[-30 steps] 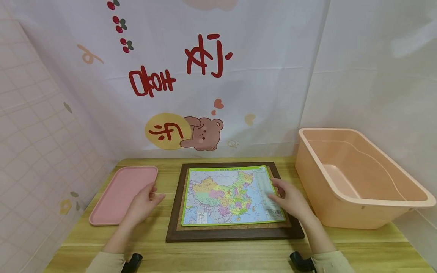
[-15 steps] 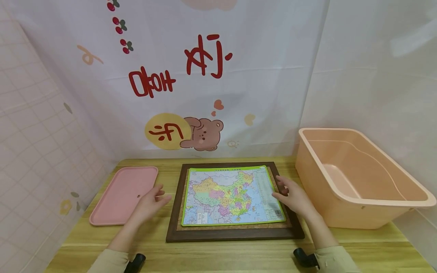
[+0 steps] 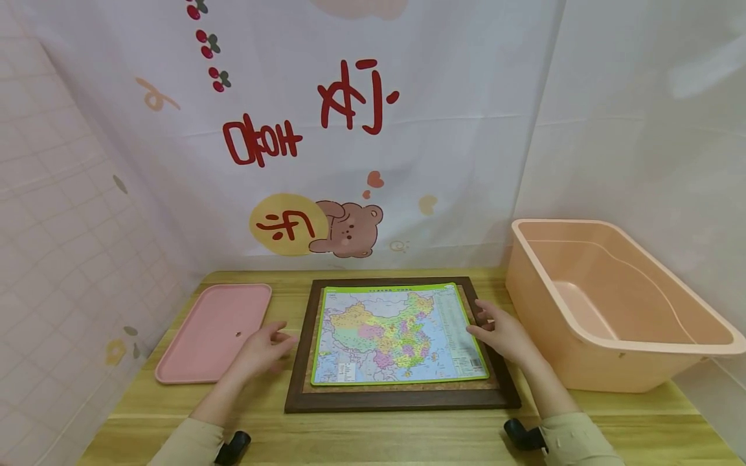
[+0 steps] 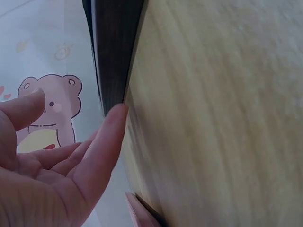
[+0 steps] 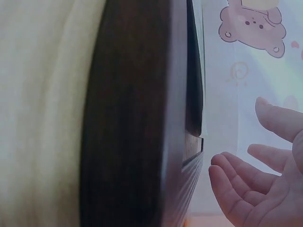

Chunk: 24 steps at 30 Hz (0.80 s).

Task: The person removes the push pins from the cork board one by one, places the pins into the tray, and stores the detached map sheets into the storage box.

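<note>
A map of China (image 3: 379, 333) with a green border lies slightly turned on a cork board (image 3: 402, 386) in a dark brown frame (image 3: 402, 401). Between the pink tray and the frame's left side is my left hand (image 3: 260, 353), its fingertips close to the frame. In the left wrist view, its loosely bent fingers (image 4: 102, 156) hold nothing, and one fingertip overlaps the frame's side. My right hand (image 3: 506, 336) hovers at the frame's right side, thumb towards the map's edge. The right wrist view shows its fingers (image 5: 234, 189) spread apart and holding nothing.
The pink tray (image 3: 201, 336) lies at the left with a small dark speck (image 3: 237, 334) on it. A deep peach-coloured tub (image 3: 559, 323) stands at the right, close to my right hand. A printed cloth (image 3: 443, 162) hangs behind the wooden table (image 3: 361, 440).
My left hand has moved right, off the tray and towards the frame. My right hand has shifted slightly right, away from the map. The map and frame stay where they were.
</note>
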Motion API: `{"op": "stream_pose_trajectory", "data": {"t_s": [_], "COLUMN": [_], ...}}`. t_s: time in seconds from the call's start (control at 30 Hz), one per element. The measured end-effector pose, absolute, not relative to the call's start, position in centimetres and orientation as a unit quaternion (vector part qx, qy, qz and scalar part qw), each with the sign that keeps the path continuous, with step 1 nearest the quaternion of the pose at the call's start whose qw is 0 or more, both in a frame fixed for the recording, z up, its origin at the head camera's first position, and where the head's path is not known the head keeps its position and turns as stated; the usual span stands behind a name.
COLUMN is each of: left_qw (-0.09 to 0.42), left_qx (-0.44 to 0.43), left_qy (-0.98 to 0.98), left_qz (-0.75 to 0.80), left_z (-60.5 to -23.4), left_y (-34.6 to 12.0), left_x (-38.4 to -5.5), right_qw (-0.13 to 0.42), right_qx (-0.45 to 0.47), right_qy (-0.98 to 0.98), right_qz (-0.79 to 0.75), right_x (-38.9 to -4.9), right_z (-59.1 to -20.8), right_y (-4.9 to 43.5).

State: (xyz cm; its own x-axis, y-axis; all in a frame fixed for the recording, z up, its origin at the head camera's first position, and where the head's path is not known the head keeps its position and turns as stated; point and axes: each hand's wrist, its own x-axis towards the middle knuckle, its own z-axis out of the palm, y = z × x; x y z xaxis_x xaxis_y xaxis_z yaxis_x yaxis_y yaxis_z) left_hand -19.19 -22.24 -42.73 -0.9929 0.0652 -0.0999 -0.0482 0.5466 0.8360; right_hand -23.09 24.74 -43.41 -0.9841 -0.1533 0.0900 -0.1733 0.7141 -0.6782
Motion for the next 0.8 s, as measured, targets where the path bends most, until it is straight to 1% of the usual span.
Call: {"op": "stream_pose_trajectory", "data": {"t_s": [0.3, 0.6, 0.8], "left_qw": [0.084, 0.087, 0.085], "left_qx": [-0.017, -0.024, -0.028], "left_qy": [0.865, 0.879, 0.878], "left_qz": [0.495, 0.469, 0.470], "left_z": [-43.4, -43.8, -44.0], "left_y": [-21.8, -21.5, -21.3], "left_x": [-19.4, -19.4, -19.4], "right_qw": [-0.009, -0.019, -0.037], "right_qx": [0.075, 0.079, 0.071], "right_qy": [-0.925, -0.921, -0.918], "right_qz": [0.373, 0.380, 0.387], "right_x": [-23.5, -23.7, -23.8], "right_z": [-43.7, -43.6, -43.6], "right_y": [24.8, 24.7, 24.5]}}
